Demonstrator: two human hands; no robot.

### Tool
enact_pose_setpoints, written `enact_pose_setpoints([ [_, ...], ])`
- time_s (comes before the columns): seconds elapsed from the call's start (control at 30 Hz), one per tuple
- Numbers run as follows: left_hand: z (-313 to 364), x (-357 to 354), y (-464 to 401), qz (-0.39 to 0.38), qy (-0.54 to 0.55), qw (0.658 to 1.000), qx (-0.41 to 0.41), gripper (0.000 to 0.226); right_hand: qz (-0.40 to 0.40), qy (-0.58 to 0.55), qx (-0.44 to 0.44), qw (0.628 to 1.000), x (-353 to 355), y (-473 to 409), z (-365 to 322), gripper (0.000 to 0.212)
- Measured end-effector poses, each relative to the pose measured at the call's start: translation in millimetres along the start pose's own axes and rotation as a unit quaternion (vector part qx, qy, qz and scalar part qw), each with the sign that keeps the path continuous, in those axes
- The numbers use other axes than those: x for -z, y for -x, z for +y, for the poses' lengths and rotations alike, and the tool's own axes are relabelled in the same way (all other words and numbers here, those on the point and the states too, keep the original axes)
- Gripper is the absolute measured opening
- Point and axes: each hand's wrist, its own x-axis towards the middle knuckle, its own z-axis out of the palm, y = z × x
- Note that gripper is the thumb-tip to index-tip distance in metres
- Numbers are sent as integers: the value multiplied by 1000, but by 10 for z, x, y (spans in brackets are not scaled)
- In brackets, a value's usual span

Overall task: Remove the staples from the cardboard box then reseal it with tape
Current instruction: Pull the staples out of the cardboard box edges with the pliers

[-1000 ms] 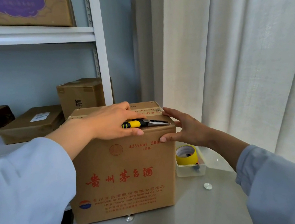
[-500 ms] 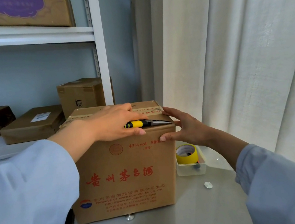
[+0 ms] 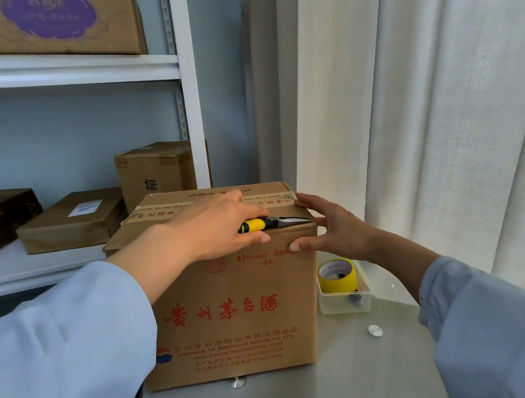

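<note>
- The cardboard box (image 3: pixel 234 311) is standing upright on the glass table (image 3: pixel 336 377), and its front side with red printed letters is facing the camera.
- The top flaps of the box are lying closed, with a strip of printed tape (image 3: pixel 268 198) running across them.
- The left hand (image 3: pixel 217 230) is lying over the front top edge of the box and is grasping pliers (image 3: pixel 268 222) with a yellow and black handle.
- The metal tip of the pliers is pointing to the right along the top front edge of the box, near its right front corner; what the tip is touching there is too small to tell.
- The right hand (image 3: pixel 332 229) is holding the right front corner of the box: the thumb is pressing on the front side and the fingers are lying spread over the top and the right side, only lightly bent.
- A roll of yellow tape (image 3: pixel 337 276) is sitting in a small clear plastic tray (image 3: pixel 344 303), just beside the box on its right.
- White shelves (image 3: pixel 58 68) with several brown boxes are standing behind the box on its left.
- A white curtain (image 3: pixel 429 101) is hanging to the right of the box.
</note>
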Motion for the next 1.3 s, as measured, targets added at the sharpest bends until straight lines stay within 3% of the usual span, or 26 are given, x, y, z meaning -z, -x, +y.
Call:
enact_pose_setpoints([
  [0.63,533,-70,327,79,-108,987,87,44,23,2,13,1000,-24,27,-66,91],
  [0.77,487,-89,351,88,-76,990,85,50,18,5,16,1000,-32,38,-96,91],
  [0.93,259,102,214,47,-84,992,76,58,10,-6,19,1000,-40,60,-112,90],
  [1.3,-122,164,-91,-65,-48,996,-31,63,12,-13,20,1000,-37,57,-117,89],
])
